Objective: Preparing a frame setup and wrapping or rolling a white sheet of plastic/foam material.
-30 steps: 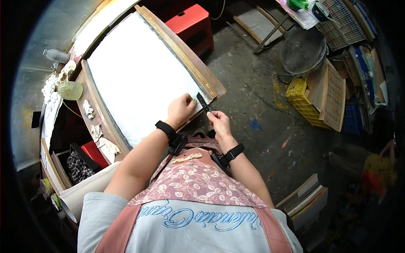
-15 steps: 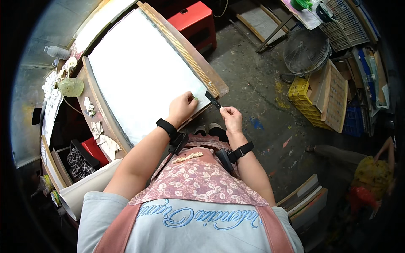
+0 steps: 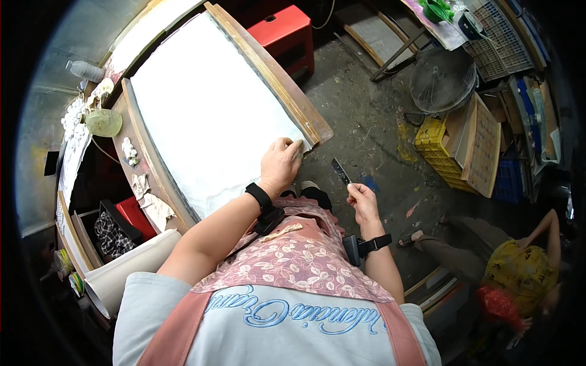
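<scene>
A large white sheet (image 3: 207, 104) lies over the tilted wooden board. My left hand (image 3: 282, 163) is at its near right corner, fingers curled and closed on the sheet's edge; the fingertips are partly hidden. My right hand (image 3: 364, 204) is off to the right, away from the board, over the floor. Between its thumb and fingers is a thin, flat, dark blade-like strip (image 3: 340, 171) with small light marks, pointing up and left. A small pale twisted piece (image 3: 282, 232) rests on my pink floral apron (image 3: 268, 259).
Wooden rails (image 3: 268, 76) border the sheet. White scraps (image 3: 157, 210) lie on the left ledge, near a greenish jar (image 3: 104, 123). Beyond stand a red stool (image 3: 281, 27), a fan (image 3: 442, 79) and a yellow crate (image 3: 436, 152). Another person (image 3: 519, 262) is at lower right.
My right hand has moved right and toward me with the strip, away from the sheet's corner. My left hand has shifted right onto that corner. The other person has moved left.
</scene>
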`<state>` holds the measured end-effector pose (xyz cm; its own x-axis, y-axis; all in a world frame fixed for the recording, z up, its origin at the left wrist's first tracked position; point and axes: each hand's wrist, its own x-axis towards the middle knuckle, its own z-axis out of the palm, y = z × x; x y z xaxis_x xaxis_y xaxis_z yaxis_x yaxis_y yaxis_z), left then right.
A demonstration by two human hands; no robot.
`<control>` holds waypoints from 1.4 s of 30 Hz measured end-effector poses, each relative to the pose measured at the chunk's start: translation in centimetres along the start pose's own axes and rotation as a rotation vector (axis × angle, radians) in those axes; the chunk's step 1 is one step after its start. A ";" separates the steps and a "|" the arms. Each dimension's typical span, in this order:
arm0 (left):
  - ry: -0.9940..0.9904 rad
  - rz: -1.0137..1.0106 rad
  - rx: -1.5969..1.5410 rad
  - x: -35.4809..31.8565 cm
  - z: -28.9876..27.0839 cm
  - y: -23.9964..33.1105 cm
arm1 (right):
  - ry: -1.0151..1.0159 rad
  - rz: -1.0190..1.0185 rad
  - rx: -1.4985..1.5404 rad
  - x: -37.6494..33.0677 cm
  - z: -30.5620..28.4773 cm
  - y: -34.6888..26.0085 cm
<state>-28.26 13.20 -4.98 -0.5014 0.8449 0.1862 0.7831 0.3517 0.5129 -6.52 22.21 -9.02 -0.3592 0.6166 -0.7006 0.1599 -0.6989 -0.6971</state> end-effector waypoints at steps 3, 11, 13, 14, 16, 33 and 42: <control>-0.097 -0.021 0.056 0.2 0.1 0.9 | 0.003 -0.039 0.042 0.3 0.3 -0.6; -0.111 0.143 0.190 -1.0 1.3 0.0 | -0.007 -0.198 0.064 3.8 5.3 -4.9; -0.117 0.152 0.203 -1.2 1.6 0.1 | -0.025 -0.279 0.010 4.9 6.6 -6.1; -0.123 0.160 0.235 -1.3 1.6 0.2 | -0.043 -0.283 -0.003 5.5 7.3 -6.6; -0.113 0.147 0.270 -1.2 1.8 0.2 | 0.014 -0.362 -0.038 6.4 8.6 -7.6; 0.320 -0.357 0.103 -10.1 -5.2 -1.5 | -0.383 -1.029 -0.886 7.0 14.0 -11.9; 0.607 -1.031 -0.002 -22.9 -5.7 2.2 | -0.829 -0.227 -1.221 5.8 24.0 -8.4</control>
<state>-17.13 -7.61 -3.34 -0.9853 -0.1633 0.0510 -0.0905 0.7509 0.6542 -32.01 22.93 -3.57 -0.8211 -0.0003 -0.5708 0.5311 0.3663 -0.7641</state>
